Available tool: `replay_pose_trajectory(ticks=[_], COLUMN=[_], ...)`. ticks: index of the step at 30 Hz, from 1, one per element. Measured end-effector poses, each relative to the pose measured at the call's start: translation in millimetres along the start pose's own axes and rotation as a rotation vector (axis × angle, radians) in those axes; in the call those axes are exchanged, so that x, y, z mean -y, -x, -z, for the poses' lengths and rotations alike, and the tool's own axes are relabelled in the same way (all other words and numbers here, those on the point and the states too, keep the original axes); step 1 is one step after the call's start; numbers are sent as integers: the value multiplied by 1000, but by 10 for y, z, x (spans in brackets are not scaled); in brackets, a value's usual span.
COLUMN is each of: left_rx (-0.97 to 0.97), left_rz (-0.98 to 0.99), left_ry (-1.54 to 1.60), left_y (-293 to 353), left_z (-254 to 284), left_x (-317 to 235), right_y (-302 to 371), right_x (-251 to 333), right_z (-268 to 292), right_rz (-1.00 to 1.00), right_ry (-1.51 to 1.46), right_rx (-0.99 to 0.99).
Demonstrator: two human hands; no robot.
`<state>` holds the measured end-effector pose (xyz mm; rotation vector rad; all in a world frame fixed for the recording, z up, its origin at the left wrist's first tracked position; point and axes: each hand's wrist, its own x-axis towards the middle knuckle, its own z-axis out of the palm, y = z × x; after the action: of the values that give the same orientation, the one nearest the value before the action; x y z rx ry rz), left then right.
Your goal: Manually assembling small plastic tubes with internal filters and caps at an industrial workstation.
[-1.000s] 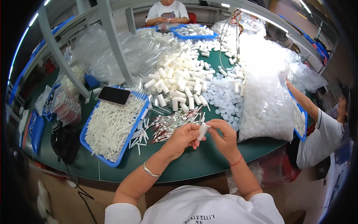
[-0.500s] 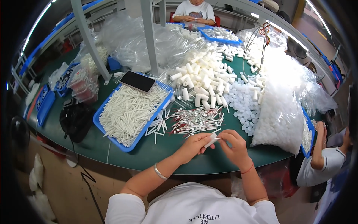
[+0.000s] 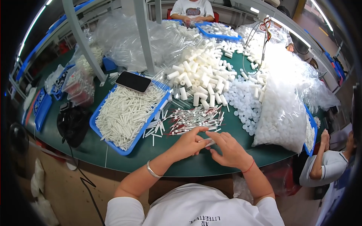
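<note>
In front of my chest, above the near edge of the green table, my left hand (image 3: 188,144) is closed around a short white cylinder (image 3: 210,142). My right hand (image 3: 230,152) bends over the cylinder's other end, its fingers on top and the thumb below. Whether a smaller piece sits between these fingers is hidden. Just beyond both hands lies a loose pile of thin white sticks with red wires (image 3: 196,119). Behind that pile is a large heap of white foam-like cylinders (image 3: 205,75).
A blue tray (image 3: 124,151) of short white sticks stands left, a phone (image 3: 133,82) on its far end. Translucent round caps (image 3: 245,101) and a bulging clear bag (image 3: 281,124) are right. A metal post (image 3: 144,37) rises behind. Co-workers sit opposite and at right.
My right hand has gone from a fingertip pinch at the cylinder's end to fingers folded over it. The cylinder and my left hand have shifted slightly left. The whole view has moved a little.
</note>
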<state>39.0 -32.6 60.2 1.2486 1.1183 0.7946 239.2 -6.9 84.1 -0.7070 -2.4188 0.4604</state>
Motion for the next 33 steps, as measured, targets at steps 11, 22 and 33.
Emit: replay_pose_trajectory(ticks=[11,22,33], left_rx=[-425,-197,-126], left_rz=[-546,-582,-373], left_ry=[-1337,-511,-427], left_y=[-1068,-503,-88], left_z=[924,416,49], left_x=[280,-67,-120], right_y=[-31,-27,76], right_x=[-311,-355,-94], right_z=[-78,-92,97], right_rz=[-202,-387,-216], right_ry=[-146,-393,-161], right_rx=[-160,-362,-177])
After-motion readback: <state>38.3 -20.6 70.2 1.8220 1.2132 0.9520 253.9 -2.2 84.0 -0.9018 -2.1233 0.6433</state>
